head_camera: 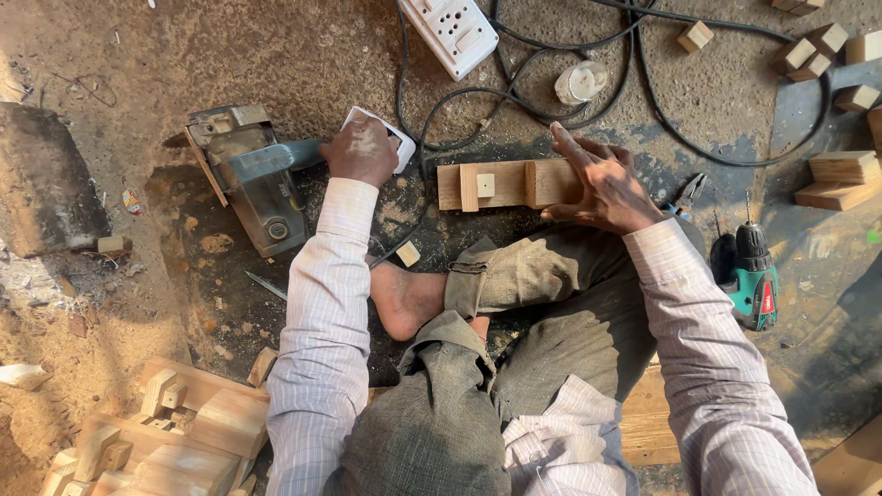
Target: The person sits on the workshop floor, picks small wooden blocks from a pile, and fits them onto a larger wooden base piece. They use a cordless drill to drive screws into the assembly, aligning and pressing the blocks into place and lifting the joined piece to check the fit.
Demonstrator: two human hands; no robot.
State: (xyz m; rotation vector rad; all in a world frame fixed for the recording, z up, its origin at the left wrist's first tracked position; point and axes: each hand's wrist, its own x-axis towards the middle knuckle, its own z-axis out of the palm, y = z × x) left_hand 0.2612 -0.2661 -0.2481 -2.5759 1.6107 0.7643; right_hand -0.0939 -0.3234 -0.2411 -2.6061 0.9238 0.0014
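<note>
I sit on the floor with my legs folded. My left hand (362, 150) grips the handle of a grey electric power tool (250, 177) that rests on the ground at the left, next to a small white plug box (397, 140). My right hand (602, 182) lies flat with spread fingers on a short wooden piece (496, 184), pressing its right end against the floor. That piece has small blocks fixed across it.
A white socket strip (451, 30) and tangled black cables (588, 73) lie ahead. A green cordless drill (751, 274) and pliers (685, 195) sit at the right. Loose wooden blocks (831, 179) are scattered at the upper right, and more stacked wooden parts (175, 427) at the lower left.
</note>
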